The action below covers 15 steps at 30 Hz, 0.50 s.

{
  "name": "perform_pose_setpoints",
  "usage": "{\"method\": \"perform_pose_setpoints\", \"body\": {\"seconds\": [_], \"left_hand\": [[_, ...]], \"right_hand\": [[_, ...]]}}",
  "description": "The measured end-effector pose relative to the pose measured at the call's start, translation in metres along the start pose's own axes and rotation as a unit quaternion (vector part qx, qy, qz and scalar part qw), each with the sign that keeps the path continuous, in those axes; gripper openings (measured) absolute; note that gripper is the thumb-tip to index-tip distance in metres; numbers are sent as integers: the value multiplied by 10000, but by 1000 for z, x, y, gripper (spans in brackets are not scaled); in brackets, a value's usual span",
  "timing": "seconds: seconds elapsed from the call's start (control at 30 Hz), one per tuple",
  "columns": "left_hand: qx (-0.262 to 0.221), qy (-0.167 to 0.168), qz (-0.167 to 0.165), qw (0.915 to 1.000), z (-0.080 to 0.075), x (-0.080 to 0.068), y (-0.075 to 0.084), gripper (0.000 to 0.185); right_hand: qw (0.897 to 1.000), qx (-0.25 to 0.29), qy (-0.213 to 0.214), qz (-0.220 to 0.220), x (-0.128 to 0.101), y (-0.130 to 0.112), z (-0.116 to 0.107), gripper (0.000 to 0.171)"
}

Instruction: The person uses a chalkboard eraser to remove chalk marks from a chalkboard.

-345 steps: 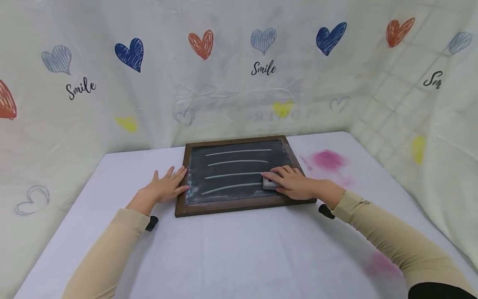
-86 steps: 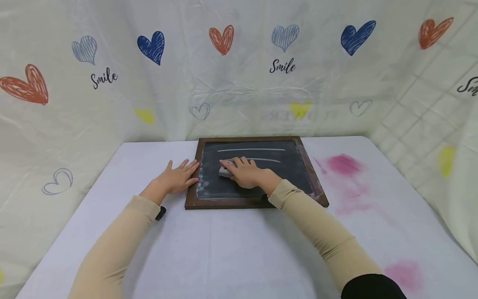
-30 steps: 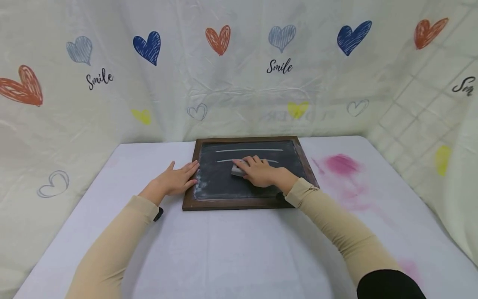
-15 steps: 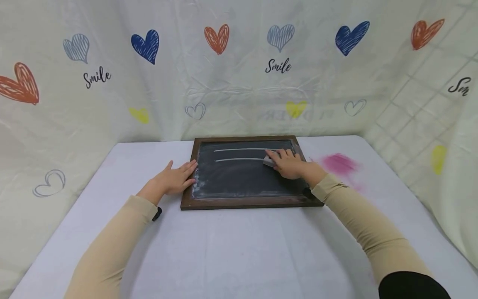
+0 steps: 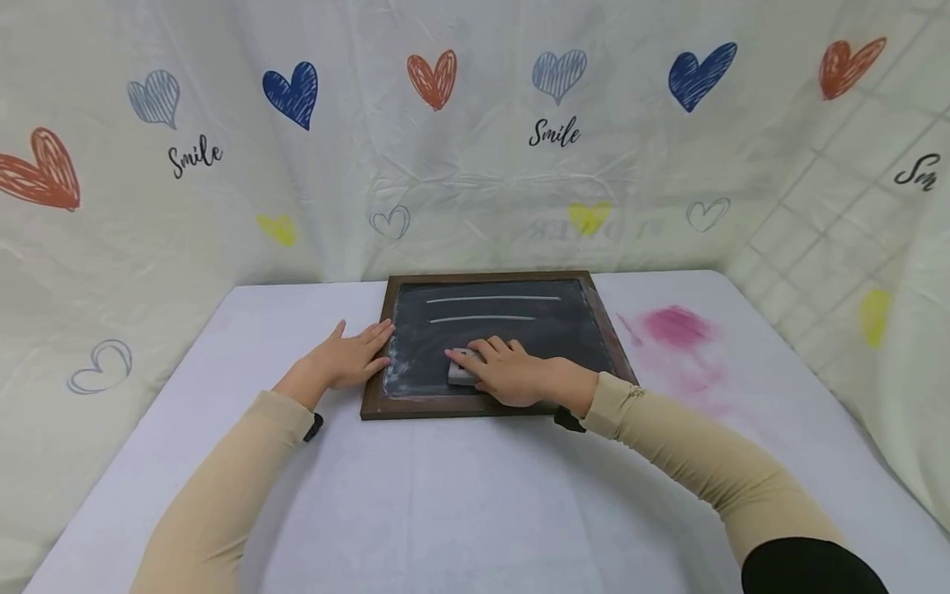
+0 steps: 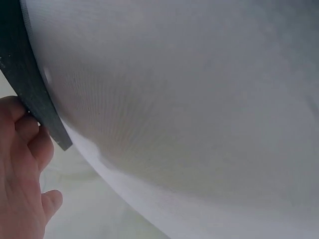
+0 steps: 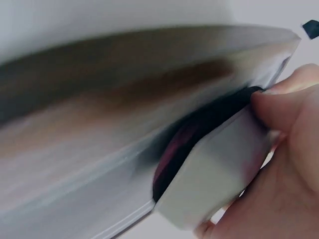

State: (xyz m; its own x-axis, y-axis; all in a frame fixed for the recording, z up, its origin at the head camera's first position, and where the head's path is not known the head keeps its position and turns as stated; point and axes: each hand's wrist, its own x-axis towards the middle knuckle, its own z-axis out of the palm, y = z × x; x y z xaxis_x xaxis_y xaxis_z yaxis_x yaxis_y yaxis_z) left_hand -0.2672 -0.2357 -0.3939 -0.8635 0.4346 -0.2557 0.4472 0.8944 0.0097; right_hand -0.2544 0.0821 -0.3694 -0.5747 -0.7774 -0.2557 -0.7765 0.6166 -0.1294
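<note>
A chalkboard (image 5: 416, 334) in a brown wooden frame lies on the table, with two white chalk lines across its upper half. My left hand (image 5: 343, 359) rests on the frame's left side, fingers spread; in the left wrist view its fingers touch the dark frame edge (image 6: 35, 89). With my right hand (image 5: 508, 371) I grip a pale chalkboard eraser (image 5: 462, 370) against the lower middle of the board. The right wrist view shows thumb and fingers around the eraser's light body (image 7: 214, 164), its dark pad facing the board. My right hand covers part of the lower frame.
A white cloth covers the table (image 5: 475, 495); pink stains (image 5: 677, 327) mark it right of the board. Behind hangs a pale curtain (image 5: 475, 165) printed with hearts and words, close to the table's back edge.
Over the last half second my right hand has moved the eraser left and nearer. The second line has lost its right end. Two lower lines from the earliest frame are gone. My left hand stays.
</note>
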Motion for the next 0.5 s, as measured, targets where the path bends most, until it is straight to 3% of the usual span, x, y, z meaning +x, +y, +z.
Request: {"method": "perform_pose_setpoints", "body": {"seconds": [0.17,0.3,0.5], "left_hand": [[22,13,8,10000,4,2,0,70],[15,20,-14,10000,3,1,1,71],[26,-4,-39,10000,2,1,0,71]], "right_hand": [[9991,339,73,260,-4,29,1,66],[9955,423,231,818,-14,66,0,65],[9813,493,361,1828,-33,111,-2,64]]}}
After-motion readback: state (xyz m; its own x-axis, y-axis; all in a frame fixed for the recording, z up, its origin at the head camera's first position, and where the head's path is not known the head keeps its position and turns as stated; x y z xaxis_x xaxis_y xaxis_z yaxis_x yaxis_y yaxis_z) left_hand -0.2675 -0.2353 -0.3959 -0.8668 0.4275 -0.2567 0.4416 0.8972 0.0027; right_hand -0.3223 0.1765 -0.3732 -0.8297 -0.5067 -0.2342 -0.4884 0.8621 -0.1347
